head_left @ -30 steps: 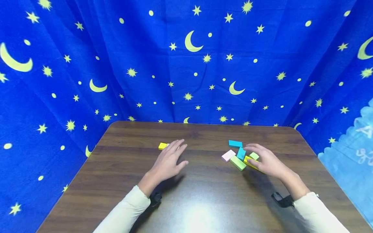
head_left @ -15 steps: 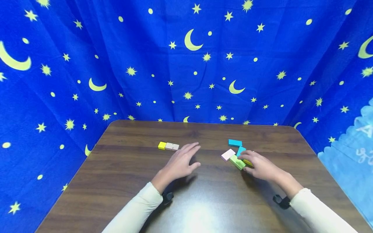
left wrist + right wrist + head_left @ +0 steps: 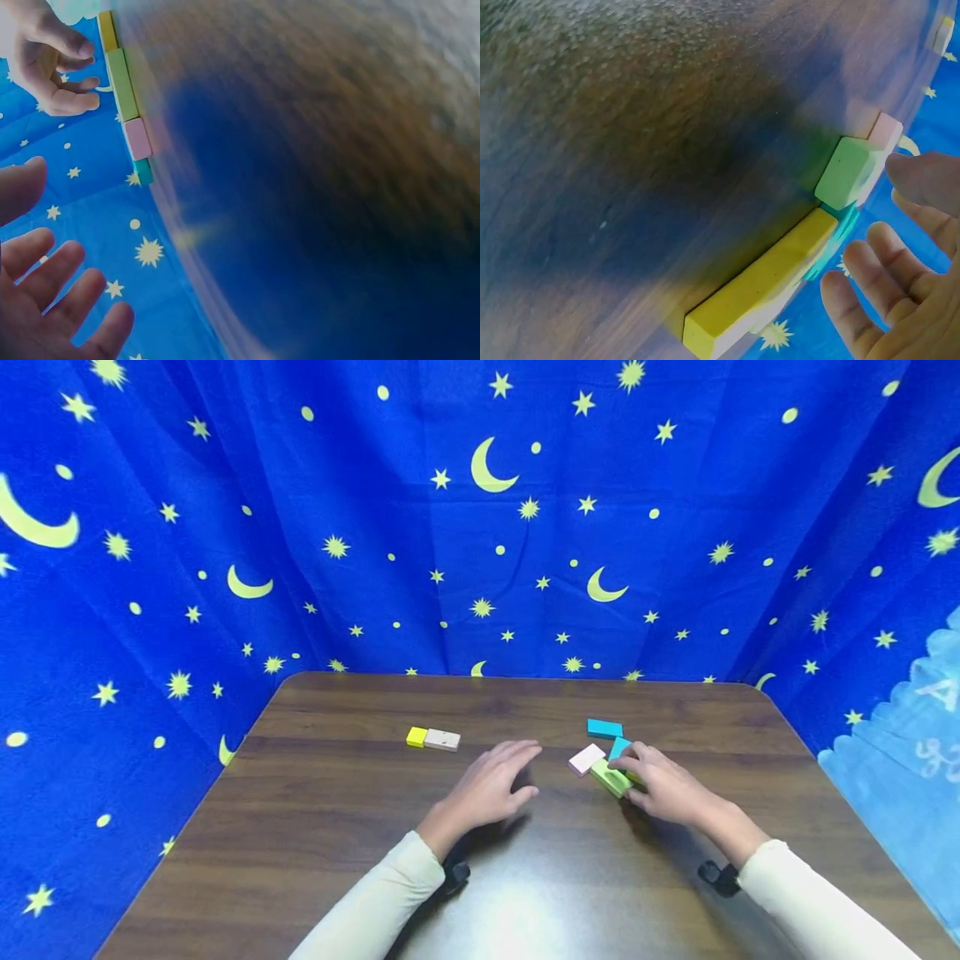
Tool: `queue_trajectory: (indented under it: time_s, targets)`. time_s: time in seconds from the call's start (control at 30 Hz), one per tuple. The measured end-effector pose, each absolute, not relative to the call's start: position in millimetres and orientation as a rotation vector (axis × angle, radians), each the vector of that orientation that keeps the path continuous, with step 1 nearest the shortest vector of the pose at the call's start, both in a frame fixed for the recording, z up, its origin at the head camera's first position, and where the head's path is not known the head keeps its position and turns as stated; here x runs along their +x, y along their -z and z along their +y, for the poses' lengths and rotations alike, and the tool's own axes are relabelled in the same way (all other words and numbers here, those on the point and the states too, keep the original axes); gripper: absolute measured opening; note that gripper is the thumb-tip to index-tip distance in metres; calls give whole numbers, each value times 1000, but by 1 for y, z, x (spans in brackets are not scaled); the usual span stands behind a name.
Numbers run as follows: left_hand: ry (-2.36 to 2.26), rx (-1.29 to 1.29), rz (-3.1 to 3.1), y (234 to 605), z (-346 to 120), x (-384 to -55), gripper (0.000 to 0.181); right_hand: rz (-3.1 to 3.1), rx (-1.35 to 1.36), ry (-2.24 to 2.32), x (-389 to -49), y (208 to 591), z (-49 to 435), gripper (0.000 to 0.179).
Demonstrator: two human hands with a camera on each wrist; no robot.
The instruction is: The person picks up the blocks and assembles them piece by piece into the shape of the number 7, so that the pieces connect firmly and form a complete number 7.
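Observation:
My right hand point(image 3: 669, 787) hovers over a loose cluster of coloured blocks on the right side, thumb and fingers spread around the near end of a light green block point(image 3: 609, 777). Against that block lie a pink block point(image 3: 586, 759) and a blue block point(image 3: 619, 747). Another blue block point(image 3: 604, 728) sits behind them. A long yellow block point(image 3: 761, 281) shows in the right wrist view; in the head view my right hand mostly covers it. My left hand point(image 3: 486, 787) hangs over the middle of the table, fingers relaxed and holding nothing.
Farther left on the brown wooden table point(image 3: 300, 827), a small yellow block point(image 3: 417, 737) and a whitish block point(image 3: 442, 740) lie end to end. A blue curtain point(image 3: 390, 510) with stars and moons hangs behind the table and along its sides.
My left hand has moved right, away from the yellow and whitish blocks, uncovering them. My right hand has shifted left from the yellow block to the green one. The blocks have stayed put.

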State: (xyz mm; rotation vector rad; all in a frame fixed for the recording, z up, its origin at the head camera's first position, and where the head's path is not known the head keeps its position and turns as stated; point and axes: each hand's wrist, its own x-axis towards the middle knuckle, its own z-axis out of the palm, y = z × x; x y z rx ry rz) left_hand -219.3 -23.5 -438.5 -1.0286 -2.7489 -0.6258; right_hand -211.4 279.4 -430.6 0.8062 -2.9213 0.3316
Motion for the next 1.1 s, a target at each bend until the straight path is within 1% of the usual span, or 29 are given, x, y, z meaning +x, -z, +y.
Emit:
queue_trajectory:
  time_s: [0.23, 0.47, 0.8, 0.97, 1.1]
  targets:
    - [654, -1041, -2760, 442, -16, -224, 60, -2890, 829, -300, -216, 436, 278, 38]
    - [638, -1017, -2839, 438, 3, -230, 58, -2922, 817, -302, -220, 441, 275, 44]
    - [510, -1113, -2907, 439, 25, -229, 57, -2898, 791, -377, -225, 445, 269, 33]
    - [529, -1112, -2916, 441, 30, -230, 57, -2921, 722, -379, -227, 447, 267, 32]
    - [548, -1129, -2921, 443, 36, -233, 56, -2917, 724, -373, -226, 448, 268, 31]
